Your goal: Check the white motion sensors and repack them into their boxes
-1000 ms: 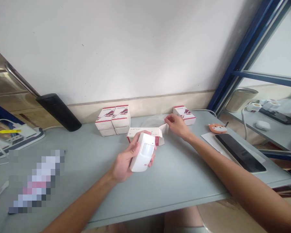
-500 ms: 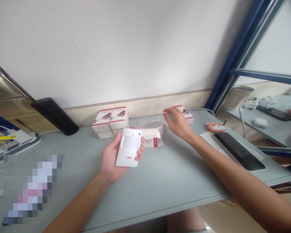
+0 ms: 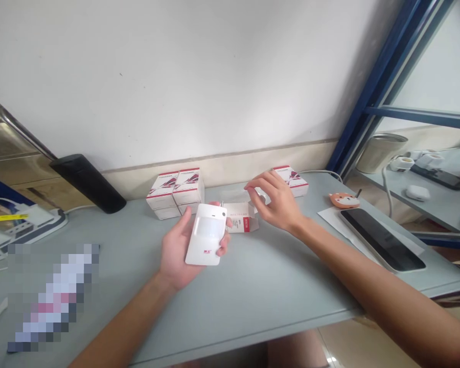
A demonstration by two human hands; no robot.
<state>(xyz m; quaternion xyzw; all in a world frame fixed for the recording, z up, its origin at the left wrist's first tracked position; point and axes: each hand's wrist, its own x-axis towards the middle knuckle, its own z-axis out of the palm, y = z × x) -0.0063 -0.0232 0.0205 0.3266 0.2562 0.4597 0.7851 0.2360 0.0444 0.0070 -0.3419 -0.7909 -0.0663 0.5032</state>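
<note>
A white detector (image 3: 206,235) with a clear window and small red print lies in my left hand (image 3: 178,248), whose fingers wrap round its right edge. A short metal antenna sticks up from its top. My right hand (image 3: 276,202) hovers over the right end of an opened carton (image 3: 238,215), thumb and fingers curved and apart, with nothing seen between them. Behind the carton lies a clear plastic piece (image 3: 233,195), partly hidden. Red and white boxes (image 3: 175,191) are stacked beyond my left hand, and another box (image 3: 295,181) sits behind my right hand.
A black cylinder (image 3: 88,183) leans at the back left, near a power strip (image 3: 34,227). A blurred-out item (image 3: 55,301) lies at the left. On the right are an orange animal-shaped object (image 3: 344,200), a phone-like device (image 3: 383,239) on paper, and a blue-framed mirror (image 3: 417,176).
My right hand has moved left, from near the single box to over the carton's open end. The detector, still in my left hand, has shifted very slightly right.
</note>
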